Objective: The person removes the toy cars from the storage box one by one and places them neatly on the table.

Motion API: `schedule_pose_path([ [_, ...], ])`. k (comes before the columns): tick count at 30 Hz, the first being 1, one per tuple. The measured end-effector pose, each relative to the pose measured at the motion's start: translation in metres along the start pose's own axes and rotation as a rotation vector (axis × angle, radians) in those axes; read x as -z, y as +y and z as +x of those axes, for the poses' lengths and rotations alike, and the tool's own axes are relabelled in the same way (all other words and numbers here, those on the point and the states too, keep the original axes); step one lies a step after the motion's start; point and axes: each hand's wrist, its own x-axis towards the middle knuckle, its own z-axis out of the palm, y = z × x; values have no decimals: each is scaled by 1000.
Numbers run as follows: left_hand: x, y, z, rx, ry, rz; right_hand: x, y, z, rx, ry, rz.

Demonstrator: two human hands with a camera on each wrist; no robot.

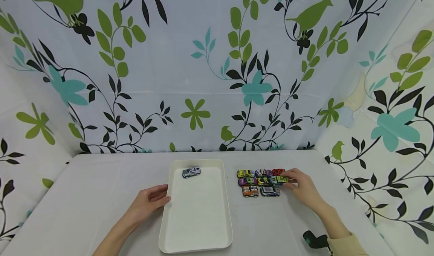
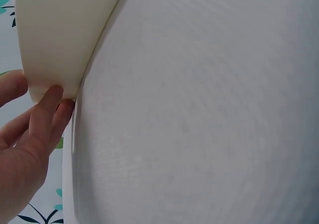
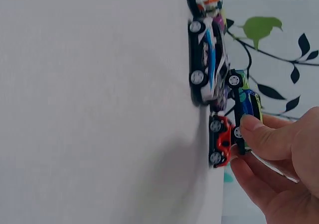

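White tray [image 1: 196, 241] at left hand [image 1: 149, 203], right hand [image 1: 303, 190] pinching green car [image 1: 278, 180]

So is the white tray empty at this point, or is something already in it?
Not empty: the white tray holds one silver toy car near its far end. The rest of its floor is bare.

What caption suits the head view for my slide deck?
Left hand steadies a white tray holding one toy car; right hand pinches a green toy car.
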Motion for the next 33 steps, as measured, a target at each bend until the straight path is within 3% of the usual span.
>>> schedule_pose_path([
  [14,0,-2,0,-3,-10,-12,-1,26,-7,-84,-19,54],
  [33,0,-1,-1,0,4,-14,-7,25,-10,-105,29,40],
])
